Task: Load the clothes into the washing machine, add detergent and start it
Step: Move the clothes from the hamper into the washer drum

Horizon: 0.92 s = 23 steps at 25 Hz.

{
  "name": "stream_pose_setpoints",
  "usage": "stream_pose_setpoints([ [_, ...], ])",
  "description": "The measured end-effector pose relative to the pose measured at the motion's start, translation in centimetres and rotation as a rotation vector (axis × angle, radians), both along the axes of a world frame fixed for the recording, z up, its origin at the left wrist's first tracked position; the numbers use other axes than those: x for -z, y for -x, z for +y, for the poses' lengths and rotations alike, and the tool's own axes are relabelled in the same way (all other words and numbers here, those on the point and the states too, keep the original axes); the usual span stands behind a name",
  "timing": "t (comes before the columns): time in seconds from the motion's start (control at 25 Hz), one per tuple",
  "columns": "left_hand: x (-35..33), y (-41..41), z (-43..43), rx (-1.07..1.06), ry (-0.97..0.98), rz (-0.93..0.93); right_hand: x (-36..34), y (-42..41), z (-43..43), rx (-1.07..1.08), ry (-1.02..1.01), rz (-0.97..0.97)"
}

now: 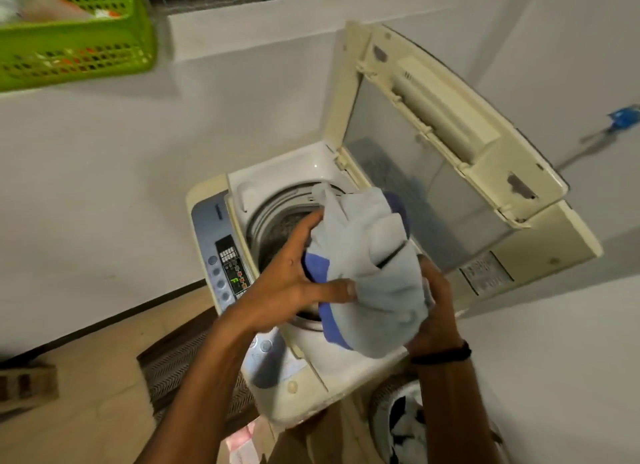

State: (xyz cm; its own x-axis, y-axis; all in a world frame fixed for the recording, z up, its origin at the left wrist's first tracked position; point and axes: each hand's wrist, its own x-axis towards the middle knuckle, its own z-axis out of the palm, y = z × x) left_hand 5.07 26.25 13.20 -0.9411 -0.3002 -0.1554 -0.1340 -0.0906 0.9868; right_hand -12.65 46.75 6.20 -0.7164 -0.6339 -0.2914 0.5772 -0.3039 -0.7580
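white wall [104, 152] | green basket [69, 44] upper left | lid [433, 124] raised | both hands, left [287, 280] and right [436, 311], gripping grey-blue garment [374, 273] above drum [280, 228]

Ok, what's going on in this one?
A person is loading a top-loading washing machine whose lid is open and standing up. Both hands hold a bundle of light grey and blue clothes above the drum opening: the left hand on its left side, the right hand under its right edge. The bundle is not in the drum yet. The control panel display is lit.
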Motion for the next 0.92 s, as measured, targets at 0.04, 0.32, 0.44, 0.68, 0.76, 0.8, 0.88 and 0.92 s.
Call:
stream_pose_setpoints([
  [0.04,2.1,0.8,-1.6,-0.046,-0.1,-0.05,-0.6,-2.0,-5.7,-0.069,-0.002,0.033],
  [0.32,14.0,5.3,-7.0,-0.366,-0.301,-0.571,10.3,-1.7,-12.5,-0.259,-0.376,-0.282],
  [0.44,15.9,5.4,-6.9,-0.482,-0.227,-0.589,11.5,-2.0,-11.9,-0.206,-0.652,-0.248],
  [0.68,15.4,5.7,-1.0,-0.557,-0.193,-0.501,7.9,-3.0,-3.3,-0.077,-0.65,-0.206],
  [0.76,13.8,5.8,2.5,-0.498,-0.169,-0.498,7.5,-3.7,1.2,-0.031,-0.655,-0.233],
  [0.8,13.1,6.1,4.6,-0.395,-0.179,-0.511,7.9,-4.0,4.0,0.01,-0.649,-0.278],
  [0.88,12.7,6.7,9.4,-0.132,-0.234,-0.568,9.6,-5.2,9.9,0.14,-0.657,-0.401],
  [0.92,13.0,6.7,11.9,-0.012,-0.229,-0.593,11.3,-6.1,12.9,0.23,-0.673,-0.464],
])
